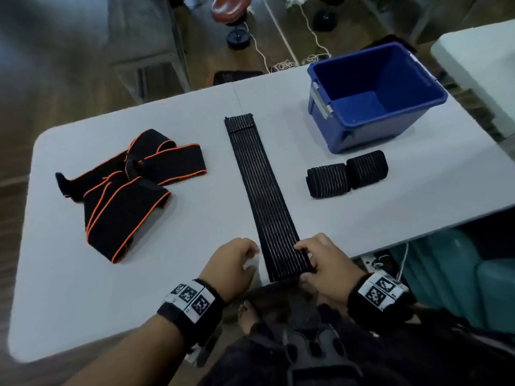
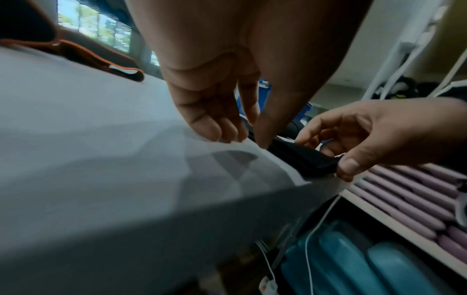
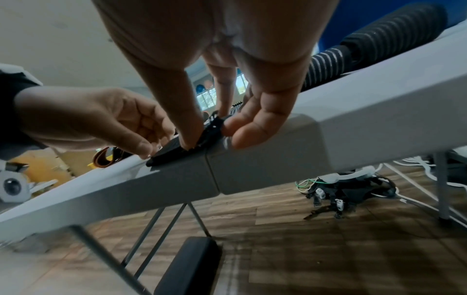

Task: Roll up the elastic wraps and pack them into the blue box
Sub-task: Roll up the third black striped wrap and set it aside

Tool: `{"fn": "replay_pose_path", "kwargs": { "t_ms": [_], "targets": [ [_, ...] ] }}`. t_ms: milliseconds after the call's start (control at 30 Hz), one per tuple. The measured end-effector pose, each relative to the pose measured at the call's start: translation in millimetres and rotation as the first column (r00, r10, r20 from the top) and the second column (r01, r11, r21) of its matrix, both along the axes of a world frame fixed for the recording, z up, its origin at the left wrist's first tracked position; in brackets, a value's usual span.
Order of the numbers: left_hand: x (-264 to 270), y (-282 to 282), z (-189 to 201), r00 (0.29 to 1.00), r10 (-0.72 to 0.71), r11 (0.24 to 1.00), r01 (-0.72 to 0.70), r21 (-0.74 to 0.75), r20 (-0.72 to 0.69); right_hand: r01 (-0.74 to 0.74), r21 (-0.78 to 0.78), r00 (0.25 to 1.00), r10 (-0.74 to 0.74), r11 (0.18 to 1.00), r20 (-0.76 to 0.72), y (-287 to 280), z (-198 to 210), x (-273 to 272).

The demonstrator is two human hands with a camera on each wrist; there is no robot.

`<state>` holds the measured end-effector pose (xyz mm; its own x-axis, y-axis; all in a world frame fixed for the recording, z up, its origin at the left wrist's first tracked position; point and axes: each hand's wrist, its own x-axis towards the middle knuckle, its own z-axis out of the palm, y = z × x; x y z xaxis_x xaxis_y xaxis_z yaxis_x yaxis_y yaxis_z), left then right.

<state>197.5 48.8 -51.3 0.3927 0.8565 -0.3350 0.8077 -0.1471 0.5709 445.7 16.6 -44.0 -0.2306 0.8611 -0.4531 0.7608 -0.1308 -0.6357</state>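
A long black striped elastic wrap (image 1: 262,190) lies flat down the middle of the grey table (image 1: 167,274), its near end at the front edge. My right hand (image 1: 306,257) pinches that near end (image 3: 212,127) between thumb and fingers. My left hand (image 1: 250,257) sits at the wrap's left edge with loosely curled fingers, its fingertips (image 2: 222,135) on the table; it holds nothing. Two rolled striped wraps (image 1: 328,179) (image 1: 367,168) lie in front of the blue box (image 1: 362,135), which looks empty. A loose pile of black wraps with orange edges (image 1: 131,188) lies at the left.
A second white table (image 1: 479,51) stands at the far right. A brown stool (image 1: 228,9) and cables lie on the wooden floor beyond. Teal objects (image 1: 459,274) sit below the table's right front edge. Bare tabletop lies between the wraps.
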Motion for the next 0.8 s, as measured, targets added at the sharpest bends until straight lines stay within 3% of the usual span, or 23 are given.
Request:
{"fn": "replay_pose_path", "kwargs": {
  "t_ms": [133, 467, 667, 800],
  "targets": [
    [12, -22, 2, 0.992, 0.098, 0.995, -0.098, -0.001, 0.073, -0.089, 0.021, 0.996, 0.089, 0.996, 0.023, 2, 1, 2],
    [20, -43, -12, 0.994, 0.096, 0.99, -0.1, 0.1, 0.052, -0.225, 0.066, 0.974, 0.224, 0.972, 0.029, 3, -9, 3],
    [26, -51, -18, 0.997, 0.078, 0.975, -0.081, 0.208, 0.021, -0.3, 0.172, 0.953, 0.289, 0.938, 0.087, 6, -16, 8],
    [26, -51, -25, 0.979, 0.189, 0.962, -0.2, 0.188, 0.078, -0.247, 0.234, 0.969, 0.242, 0.94, 0.049, 10, -18, 8]
  ]
}}
